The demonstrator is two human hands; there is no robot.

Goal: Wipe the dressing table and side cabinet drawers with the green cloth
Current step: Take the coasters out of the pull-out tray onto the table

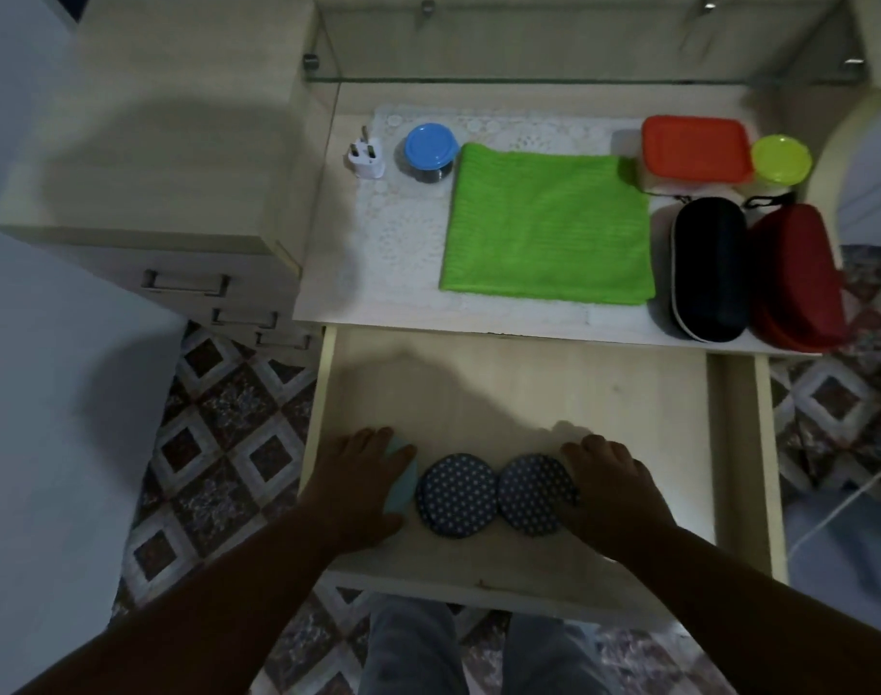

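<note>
With my left hand (365, 486) cupped over a pale round pad (400, 476) and my right hand (611, 486) grasping the spotted discs (496, 494), I should lift everything out of the open drawer (528, 388) before fetching the green cloth (546, 225) from the bench (408, 303).
</note>
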